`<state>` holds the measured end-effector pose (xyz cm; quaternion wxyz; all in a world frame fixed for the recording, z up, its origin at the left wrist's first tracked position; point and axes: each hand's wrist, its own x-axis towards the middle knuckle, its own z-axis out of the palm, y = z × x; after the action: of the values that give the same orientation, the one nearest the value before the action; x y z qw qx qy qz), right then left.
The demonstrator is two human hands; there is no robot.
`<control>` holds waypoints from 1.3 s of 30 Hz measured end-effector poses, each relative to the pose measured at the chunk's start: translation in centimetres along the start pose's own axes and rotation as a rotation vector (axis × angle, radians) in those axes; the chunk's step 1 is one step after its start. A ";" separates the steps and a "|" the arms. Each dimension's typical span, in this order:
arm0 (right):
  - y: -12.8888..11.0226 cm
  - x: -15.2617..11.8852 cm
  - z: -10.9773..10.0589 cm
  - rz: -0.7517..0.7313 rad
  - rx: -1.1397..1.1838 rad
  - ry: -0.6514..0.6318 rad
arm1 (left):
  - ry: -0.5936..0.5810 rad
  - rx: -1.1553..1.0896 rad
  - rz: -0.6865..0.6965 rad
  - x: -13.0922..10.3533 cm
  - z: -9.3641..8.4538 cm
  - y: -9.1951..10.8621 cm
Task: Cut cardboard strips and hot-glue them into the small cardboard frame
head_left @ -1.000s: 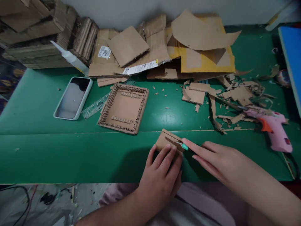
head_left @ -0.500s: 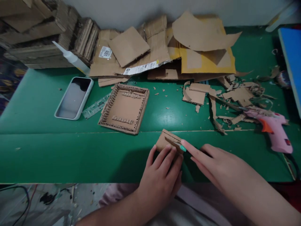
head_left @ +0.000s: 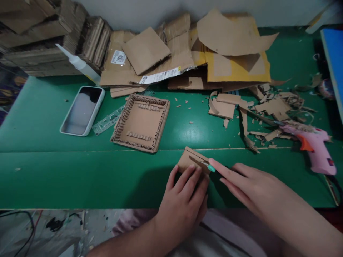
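A small piece of cardboard [head_left: 184, 160] lies on the green table near its front edge. My left hand [head_left: 183, 194] presses it down, with the fingertips on its surface. In my right hand [head_left: 239, 182] is a craft knife [head_left: 211, 168] with a teal tip, its thin blade over the cardboard along a line near the upper edge. Most of the knife's handle is hidden by my fingers. Beyond my left hand sits a shallow cardboard tray [head_left: 140, 123] with corrugated strips inside.
A phone [head_left: 82, 111] and a clear ruler [head_left: 108, 119] lie at the left. A pink glue gun [head_left: 318, 151] and cardboard scraps [head_left: 276, 107] are at the right. Stacked cardboard [head_left: 34, 43], a white-nozzled bottle [head_left: 80, 66] and a yellow envelope [head_left: 241, 67] line the back.
My right hand and the knife have shifted slightly to the right along the cardboard. My left hand stays nearly still. The view has moved a little.
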<state>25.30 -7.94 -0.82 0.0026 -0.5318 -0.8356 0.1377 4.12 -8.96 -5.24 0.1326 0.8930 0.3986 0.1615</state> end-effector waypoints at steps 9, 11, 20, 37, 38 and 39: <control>0.2 0.7 -0.6 -0.023 0.055 -0.090 | 0.010 -0.016 -0.004 0.0 0.2 -0.1; 0.3 0.7 -0.7 -0.020 0.048 -0.100 | 0.024 -0.026 -0.008 -0.1 0.2 0.0; 0.5 1.1 -0.9 -0.045 0.059 -0.065 | 0.037 -0.023 -0.022 -0.1 0.2 0.1; -0.4 1.3 -0.8 -0.025 -0.150 -0.105 | 0.041 -0.028 -0.021 -0.1 0.5 0.0; -0.4 1.2 -0.9 -0.031 -0.151 -0.103 | 0.041 -0.028 -0.025 -0.1 0.5 0.0; -0.3 1.1 -0.9 -0.029 -0.136 -0.093 | 0.042 -0.029 -0.029 -0.1 0.6 0.1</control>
<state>24.70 -6.91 0.01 -0.0702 -0.5115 -0.8500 0.1051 4.32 -9.12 -5.75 0.1396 0.8815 0.4118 0.1843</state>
